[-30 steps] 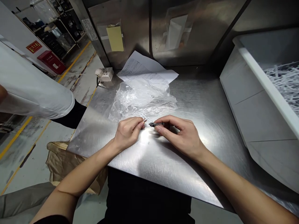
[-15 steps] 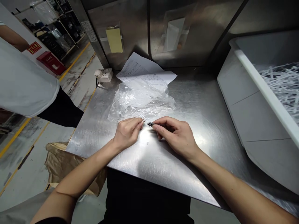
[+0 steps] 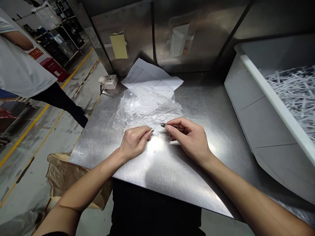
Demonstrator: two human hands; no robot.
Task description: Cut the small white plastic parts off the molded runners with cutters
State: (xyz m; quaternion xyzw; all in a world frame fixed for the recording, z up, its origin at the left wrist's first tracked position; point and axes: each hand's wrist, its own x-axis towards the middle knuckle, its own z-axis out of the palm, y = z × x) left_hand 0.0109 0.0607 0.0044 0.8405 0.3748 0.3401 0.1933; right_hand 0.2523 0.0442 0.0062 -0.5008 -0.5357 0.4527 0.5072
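My hands rest on a brushed steel tabletop (image 3: 209, 108) that runs from my body to a steel back wall. To the right of my right hand stands a large white bin (image 3: 248, 108) filled with white strips (image 3: 292, 95). Beyond both hands lies a crumpled clear plastic bag (image 3: 145, 105), its near edge just beside my fingertips, and behind it a printed paper sheet (image 3: 147, 73). Farther left of the sheet, at the tabletop's corner, sits a white power socket (image 3: 108, 81). A person in a white shirt (image 3: 19, 72) stands on the floor well to the left of my left hand. My left hand (image 3: 134, 142) is curled, its thumb and forefinger pinching a thin clear strip (image 3: 154, 129) against the tabletop. My right hand (image 3: 190, 139) pinches a small dark metal tool (image 3: 163, 125), its tip pointing left, just beside the strip; whether they touch I cannot tell.
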